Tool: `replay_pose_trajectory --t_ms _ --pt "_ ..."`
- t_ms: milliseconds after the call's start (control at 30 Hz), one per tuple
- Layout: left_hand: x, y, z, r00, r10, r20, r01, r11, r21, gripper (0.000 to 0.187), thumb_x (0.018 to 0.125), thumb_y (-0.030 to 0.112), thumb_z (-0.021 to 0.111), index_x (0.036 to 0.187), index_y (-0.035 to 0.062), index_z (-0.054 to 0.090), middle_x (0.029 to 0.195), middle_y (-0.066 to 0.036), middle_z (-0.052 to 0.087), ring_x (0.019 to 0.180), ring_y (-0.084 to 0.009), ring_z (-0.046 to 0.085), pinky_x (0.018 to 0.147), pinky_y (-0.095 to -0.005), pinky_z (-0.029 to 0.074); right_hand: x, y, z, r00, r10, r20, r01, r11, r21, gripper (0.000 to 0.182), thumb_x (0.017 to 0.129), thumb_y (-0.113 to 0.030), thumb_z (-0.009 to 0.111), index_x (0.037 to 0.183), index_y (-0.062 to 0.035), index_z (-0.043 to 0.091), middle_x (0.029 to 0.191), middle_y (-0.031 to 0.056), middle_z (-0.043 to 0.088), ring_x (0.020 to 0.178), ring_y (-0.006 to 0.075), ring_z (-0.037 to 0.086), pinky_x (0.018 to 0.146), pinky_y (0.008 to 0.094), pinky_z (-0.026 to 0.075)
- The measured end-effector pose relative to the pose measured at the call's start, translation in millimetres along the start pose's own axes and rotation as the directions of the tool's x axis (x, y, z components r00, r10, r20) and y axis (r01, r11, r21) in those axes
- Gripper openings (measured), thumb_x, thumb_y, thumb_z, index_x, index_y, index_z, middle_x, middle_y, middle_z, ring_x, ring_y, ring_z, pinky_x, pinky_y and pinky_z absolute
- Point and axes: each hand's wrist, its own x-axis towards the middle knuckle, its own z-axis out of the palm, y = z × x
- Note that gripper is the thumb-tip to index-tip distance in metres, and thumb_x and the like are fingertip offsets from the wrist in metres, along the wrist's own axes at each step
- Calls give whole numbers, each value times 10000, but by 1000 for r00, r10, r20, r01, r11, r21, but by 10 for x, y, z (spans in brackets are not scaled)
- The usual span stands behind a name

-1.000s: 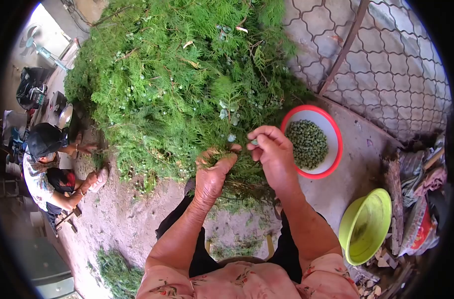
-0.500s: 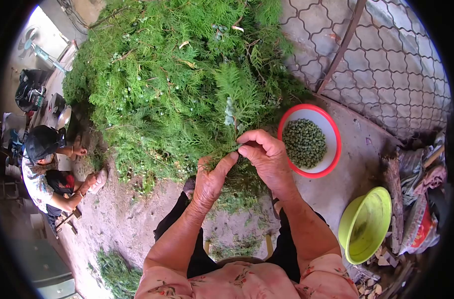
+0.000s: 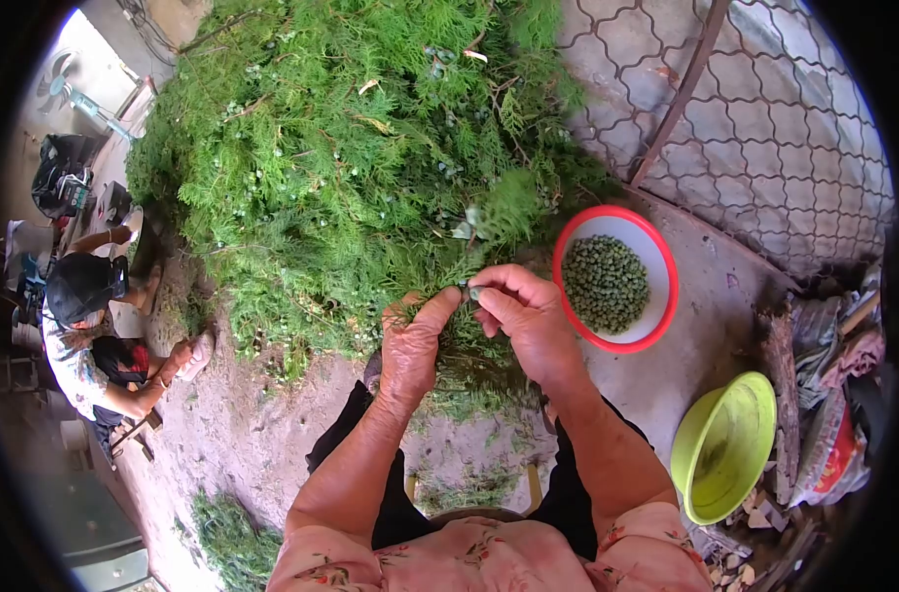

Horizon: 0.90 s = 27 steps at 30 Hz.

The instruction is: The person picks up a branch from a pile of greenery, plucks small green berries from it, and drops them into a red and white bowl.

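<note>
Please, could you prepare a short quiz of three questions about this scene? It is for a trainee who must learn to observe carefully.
1. True or false: the red-rimmed white bowl contains small green cones.

2. Multiple choice: what does the left hand of the camera wearer hold?
A) a knife
B) a conifer sprig
C) a cap

3. Short answer: which hand of the camera wearer is nearer to the red-rimmed white bowl?

Key:
1. True.
2. B.
3. The right hand.
</note>
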Motion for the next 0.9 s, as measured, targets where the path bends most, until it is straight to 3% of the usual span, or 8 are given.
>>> replay_pose_trajectory --t_ms 267,367,433,533,633,767,833,900 --pt "-25 13 -54 1000 2 15 -4 992 122 177 800 131 615 906 -10 627 841 -29 624 741 -106 536 702 -263 433 2 38 6 996 73 49 -87 910 405 221 817 -30 572 1037 -30 550 807 21 559 642 63 495 534 196 389" --pt "-15 -72 -138 891 381 248 -454 786 420 159 805 66 585 949 9 623 868 -49 626 768 -138 566 724 -273 444 -9 42 1 999 7 45 -17 973 231 201 804 -51 605 1002 -56 574 882 30 571 707 80 522 576 202 395" --pt "9 -71 -183 714 532 455 -677 357 644 230 765 -7 559 977 53 621 880 -87 625 798 -194 594 733 -287 453 -11 2 3 999 12 34 -15 997 73 219 790 -24 610 1007 -37 581 810 6 540 666 62 489 548 197 389" --pt "21 -6 -181 691 505 517 -678 206 706 299 720 -23 554 991 84 622 888 -124 618 811 -245 602 735 -300 460 104 186 30 858 -513 2 494 824 -278 167 782 -11 614 947 -21 596 776 -19 541 632 57 493 549 196 400" --pt "-37 105 -123 718 436 543 -672 230 704 326 699 -25 551 994 93 620 886 -128 615 799 -262 598 727 -302 462 79 132 10 798 -596 87 554 669 -496 137 777 5 614 912 -12 598 755 -20 550 614 59 502 562 203 415" --pt "25 -35 -170 632 553 543 -714 143 685 270 702 -7 575 952 79 633 876 -108 614 774 -238 590 712 -296 458 -27 93 70 989 -126 -84 112 982 -155 97 796 -14 608 892 -14 589 772 10 574 615 79 514 561 215 414" --pt "40 -83 -136 971 164 175 -198 959 200 209 705 10 592 897 71 648 857 -99 617 759 -221 591 703 -297 454 -11 102 13 999 38 17 -41 965 258 82 820 -39 591 894 -14 568 775 36 584 619 100 531 550 219 415" --pt "49 -24 -73 989 94 117 -105 990 90 173 710 31 612 878 52 651 835 -89 621 744 -201 588 703 -293 452 28 157 -35 999 27 19 -32 927 375 89 828 -43 574 911 -17 555 789 46 585 624 111 537 545 225 417"
